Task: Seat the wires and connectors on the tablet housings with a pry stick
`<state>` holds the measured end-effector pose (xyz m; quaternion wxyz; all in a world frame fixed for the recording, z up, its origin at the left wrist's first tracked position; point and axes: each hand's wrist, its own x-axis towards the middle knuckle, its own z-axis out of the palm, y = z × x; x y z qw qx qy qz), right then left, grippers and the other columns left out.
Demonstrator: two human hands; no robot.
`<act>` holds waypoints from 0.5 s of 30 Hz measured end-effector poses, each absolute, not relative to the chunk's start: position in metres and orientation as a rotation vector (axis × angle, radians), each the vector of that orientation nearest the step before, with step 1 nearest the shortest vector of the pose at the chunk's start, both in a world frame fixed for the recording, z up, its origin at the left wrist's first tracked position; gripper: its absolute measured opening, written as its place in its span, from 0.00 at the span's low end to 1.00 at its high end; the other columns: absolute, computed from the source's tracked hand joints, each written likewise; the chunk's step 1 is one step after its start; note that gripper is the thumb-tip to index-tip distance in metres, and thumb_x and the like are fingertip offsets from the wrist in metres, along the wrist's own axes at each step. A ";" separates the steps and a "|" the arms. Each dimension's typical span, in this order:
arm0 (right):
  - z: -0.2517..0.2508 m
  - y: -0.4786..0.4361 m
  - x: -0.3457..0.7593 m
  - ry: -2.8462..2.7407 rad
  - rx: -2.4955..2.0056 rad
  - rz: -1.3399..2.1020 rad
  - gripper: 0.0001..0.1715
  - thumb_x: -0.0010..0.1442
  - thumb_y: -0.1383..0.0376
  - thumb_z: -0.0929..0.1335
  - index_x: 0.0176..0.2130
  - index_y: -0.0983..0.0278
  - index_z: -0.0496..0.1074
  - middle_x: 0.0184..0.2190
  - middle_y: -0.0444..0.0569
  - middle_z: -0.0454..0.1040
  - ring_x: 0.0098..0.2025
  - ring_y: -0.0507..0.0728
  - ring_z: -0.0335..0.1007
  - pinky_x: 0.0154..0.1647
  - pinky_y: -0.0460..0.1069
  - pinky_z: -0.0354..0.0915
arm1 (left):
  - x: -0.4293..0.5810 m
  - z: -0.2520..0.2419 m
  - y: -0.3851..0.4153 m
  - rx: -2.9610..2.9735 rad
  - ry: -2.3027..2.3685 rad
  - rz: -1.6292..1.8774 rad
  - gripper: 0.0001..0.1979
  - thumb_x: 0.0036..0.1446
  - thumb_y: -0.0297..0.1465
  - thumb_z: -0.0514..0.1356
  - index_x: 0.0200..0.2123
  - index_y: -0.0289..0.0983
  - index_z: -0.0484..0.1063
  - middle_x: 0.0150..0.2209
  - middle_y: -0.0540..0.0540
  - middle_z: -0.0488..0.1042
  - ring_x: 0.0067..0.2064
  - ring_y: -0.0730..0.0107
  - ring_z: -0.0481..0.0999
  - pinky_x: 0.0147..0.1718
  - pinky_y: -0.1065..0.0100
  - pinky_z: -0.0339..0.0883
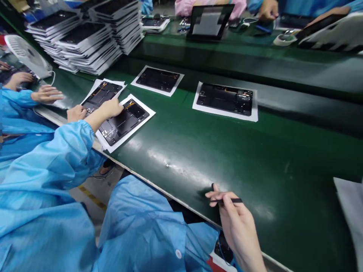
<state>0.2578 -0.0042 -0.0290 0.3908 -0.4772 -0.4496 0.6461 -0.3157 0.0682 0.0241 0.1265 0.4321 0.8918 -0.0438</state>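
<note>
My left hand point(110, 108) rests on a black tablet housing point(124, 122) near its orange flex strip, and the housing lies tilted on a white sheet point(138, 130). Just left of it, a second hand point(76, 112) touches another housing point(100, 96); my sleeve hides where that arm leads. My right hand point(234, 215) hovers low over the green conveyor belt point(181, 166), pinching a thin black tool point(231, 200). Two more open housings point(225, 99) lie on white sheets further along the belt.
Tall stacks of black tablets point(83, 41) stand at the far left of the belt. A white fan point(27, 54) and a co-worker's blue-sleeved hands point(47, 94) are at the left. Beyond a raised belt edge, other people work around an upright tablet point(209, 22).
</note>
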 end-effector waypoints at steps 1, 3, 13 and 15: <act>-0.030 -0.004 0.258 -1.143 -1.207 1.637 0.30 0.58 0.37 0.82 0.28 0.59 0.83 0.26 0.43 0.79 0.38 0.61 0.87 0.89 0.78 0.45 | -0.313 0.025 0.067 1.220 2.608 -0.170 0.27 0.76 0.48 0.66 0.67 0.36 0.75 0.65 0.37 0.77 0.65 0.52 0.79 0.68 0.43 0.77; -0.032 -0.003 0.260 -1.142 -1.196 1.634 0.30 0.59 0.38 0.82 0.28 0.59 0.83 0.26 0.43 0.79 0.37 0.61 0.87 0.88 0.79 0.47 | -0.307 0.030 0.064 1.142 2.637 -0.257 0.26 0.76 0.48 0.66 0.64 0.35 0.76 0.63 0.38 0.78 0.63 0.54 0.80 0.67 0.45 0.78; -0.038 -0.010 0.263 -1.211 -1.110 1.493 0.21 0.68 0.46 0.77 0.30 0.56 0.84 0.23 0.45 0.78 0.32 0.63 0.85 0.79 0.80 0.67 | -0.288 0.079 0.201 1.537 2.596 -0.130 0.27 0.79 0.46 0.62 0.71 0.37 0.73 0.70 0.36 0.75 0.73 0.47 0.73 0.76 0.39 0.66; -0.045 -0.012 0.269 -1.210 -1.145 1.463 0.17 0.68 0.49 0.77 0.31 0.54 0.85 0.24 0.47 0.79 0.32 0.66 0.85 0.75 0.81 0.72 | -0.287 0.076 0.252 1.675 2.538 -0.060 0.28 0.78 0.46 0.64 0.72 0.39 0.72 0.74 0.36 0.70 0.75 0.46 0.70 0.78 0.38 0.65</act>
